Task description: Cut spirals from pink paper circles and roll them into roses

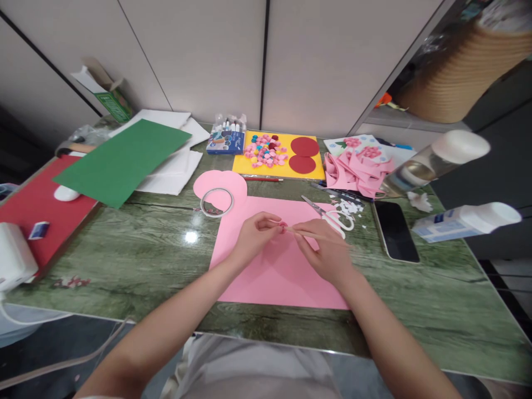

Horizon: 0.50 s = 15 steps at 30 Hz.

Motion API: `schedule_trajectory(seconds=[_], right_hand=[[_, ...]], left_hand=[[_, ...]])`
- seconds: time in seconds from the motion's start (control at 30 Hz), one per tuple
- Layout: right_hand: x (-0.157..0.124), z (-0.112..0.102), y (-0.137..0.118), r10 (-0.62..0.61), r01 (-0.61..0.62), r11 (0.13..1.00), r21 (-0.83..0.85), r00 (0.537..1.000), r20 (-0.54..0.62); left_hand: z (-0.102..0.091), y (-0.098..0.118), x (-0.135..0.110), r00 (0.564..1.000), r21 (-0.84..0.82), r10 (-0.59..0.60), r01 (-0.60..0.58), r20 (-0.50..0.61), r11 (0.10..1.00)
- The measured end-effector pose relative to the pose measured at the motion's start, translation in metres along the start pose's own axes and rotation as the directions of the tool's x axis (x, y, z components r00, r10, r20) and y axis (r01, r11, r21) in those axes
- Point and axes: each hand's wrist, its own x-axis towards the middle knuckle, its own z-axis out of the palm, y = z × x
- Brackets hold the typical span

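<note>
Both my hands meet over a pink paper sheet (274,271) on the green marble table (145,260). My left hand (253,238) pinches a small pink rolled piece (283,226) between thumb and fingers. My right hand (324,249) is closed on a thin pink strip or stick (307,234) that runs to that rolled piece. White-handled scissors (336,217) lie just beyond my right hand. A tape ring (216,201) rests on a round pink paper shape (224,185) to the left.
A yellow sheet (278,166) holds several small coloured rolls and two red discs (303,155). Pink paper scraps (353,172), a phone (394,230), a glue bottle (465,220) and a clear bottle (432,160) lie right. Green sheet (124,158), red mat (37,205) and marker box (226,138) lie left.
</note>
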Motion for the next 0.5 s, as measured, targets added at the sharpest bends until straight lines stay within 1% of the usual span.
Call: schedule_trajectory(seconds=[0.1, 0.23, 0.4, 0.43, 0.5], right_hand=[[-0.001, 0.003, 0.001, -0.075, 0.074, 0.997, -0.032, 0.997, -0.028], [-0.003, 0.007, 0.002, -0.172, 0.158, 0.979, -0.127, 0.98, -0.102], [-0.005, 0.012, 0.005, -0.162, 0.119, 0.975, -0.19, 0.958, -0.235], [-0.005, 0.013, 0.005, -0.169, 0.12, 0.973, -0.197, 0.953, -0.25], [-0.005, 0.013, 0.005, -0.188, 0.141, 0.967, -0.214, 0.957, -0.222]], left_hand=[[0.002, 0.001, -0.001, 1.0, 0.032, 0.005, -0.004, -0.016, 0.999], [0.006, 0.0, -0.006, 1.0, 0.042, 0.021, -0.02, -0.02, 0.999], [0.012, -0.003, -0.012, 1.0, 0.013, 0.013, -0.013, 0.0, 1.0], [0.012, -0.004, -0.013, 1.0, 0.015, 0.007, -0.007, 0.005, 1.0], [0.013, -0.004, -0.012, 1.0, 0.022, 0.001, -0.002, 0.01, 1.0]])
